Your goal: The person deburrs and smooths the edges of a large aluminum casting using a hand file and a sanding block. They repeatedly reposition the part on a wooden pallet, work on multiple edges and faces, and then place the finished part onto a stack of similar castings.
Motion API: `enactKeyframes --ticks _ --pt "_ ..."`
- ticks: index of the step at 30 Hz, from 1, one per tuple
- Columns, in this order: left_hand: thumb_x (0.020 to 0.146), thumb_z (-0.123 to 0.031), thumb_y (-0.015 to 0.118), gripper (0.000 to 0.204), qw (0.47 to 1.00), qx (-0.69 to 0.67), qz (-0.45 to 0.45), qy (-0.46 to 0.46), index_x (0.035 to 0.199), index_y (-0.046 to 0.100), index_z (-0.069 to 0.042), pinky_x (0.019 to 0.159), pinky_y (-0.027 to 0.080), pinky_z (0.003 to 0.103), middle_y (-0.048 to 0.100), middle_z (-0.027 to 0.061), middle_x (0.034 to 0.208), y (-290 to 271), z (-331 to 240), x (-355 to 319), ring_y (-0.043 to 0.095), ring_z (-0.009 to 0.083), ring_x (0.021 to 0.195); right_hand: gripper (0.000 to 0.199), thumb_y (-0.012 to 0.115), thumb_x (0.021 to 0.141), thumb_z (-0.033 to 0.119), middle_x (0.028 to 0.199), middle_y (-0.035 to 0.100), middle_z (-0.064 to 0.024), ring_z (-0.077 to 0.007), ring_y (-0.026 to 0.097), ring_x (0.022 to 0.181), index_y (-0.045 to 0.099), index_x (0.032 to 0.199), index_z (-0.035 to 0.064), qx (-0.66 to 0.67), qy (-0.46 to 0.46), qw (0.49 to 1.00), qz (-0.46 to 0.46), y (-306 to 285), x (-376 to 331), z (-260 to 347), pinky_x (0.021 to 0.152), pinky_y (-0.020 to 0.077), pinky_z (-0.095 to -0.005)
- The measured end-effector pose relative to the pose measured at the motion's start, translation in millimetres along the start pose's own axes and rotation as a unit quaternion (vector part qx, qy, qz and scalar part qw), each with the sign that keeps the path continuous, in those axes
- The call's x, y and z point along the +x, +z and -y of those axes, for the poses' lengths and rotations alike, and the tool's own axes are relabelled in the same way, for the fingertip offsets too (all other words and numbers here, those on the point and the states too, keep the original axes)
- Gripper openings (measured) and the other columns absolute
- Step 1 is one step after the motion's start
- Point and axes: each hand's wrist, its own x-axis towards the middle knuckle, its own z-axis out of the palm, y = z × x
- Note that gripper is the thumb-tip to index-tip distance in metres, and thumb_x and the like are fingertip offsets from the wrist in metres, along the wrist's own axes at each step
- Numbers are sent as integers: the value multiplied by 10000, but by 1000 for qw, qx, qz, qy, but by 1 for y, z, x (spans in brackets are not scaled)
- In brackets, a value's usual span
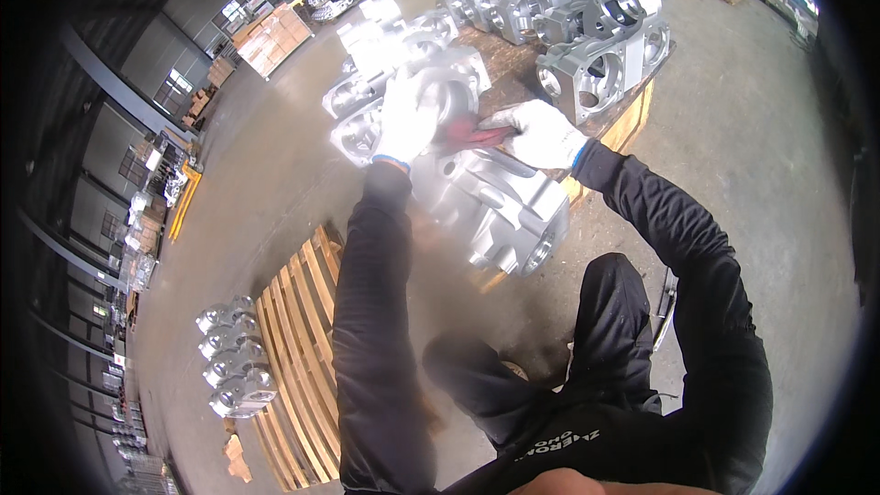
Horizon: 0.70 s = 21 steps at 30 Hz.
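Gripping a red cloth between bunched fingers, a worker's gloved right hand brings it against a silver metal casting on a warehouse floor. The casting lies at the near edge of a wooden platform, directly in front of the worker's knees. The gloved left hand is at the casting's upper left, apparently steadying it, though glare hides its fingers and whether they are closed cannot be told. Work on this piece looks under way, the cloth being in contact; how much of its surface has been covered does not show. More castings stand grouped across the platform's far side, with others in bright light to the left, all untouched by the cloth; which are finished and which remain cannot be told. A slatted pallet lies at lower left.
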Motion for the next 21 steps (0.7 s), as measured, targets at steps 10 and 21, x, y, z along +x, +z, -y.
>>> enactKeyframes --ticks 10,21 --pt "1076 -164 548 498 992 -98 -22 -73 1573 529 -154 1244 319 426 573 131 1538 0 -13 -6 476 300 1460 529 558 825 -16 1128 776 -199 -246 737 996 721 1325 35 -133 182 972 63 -21 -62 -19 883 575 -370" --pt "994 -509 584 612 937 154 -121 -290 1435 644 -89 1112 475 450 600 216 1476 28 -40 27 577 399 1355 512 614 930 15 1033 753 -52 -51 566 647 615 1442 20 263 295 892 -220 -24 -206 -36 580 469 -207"
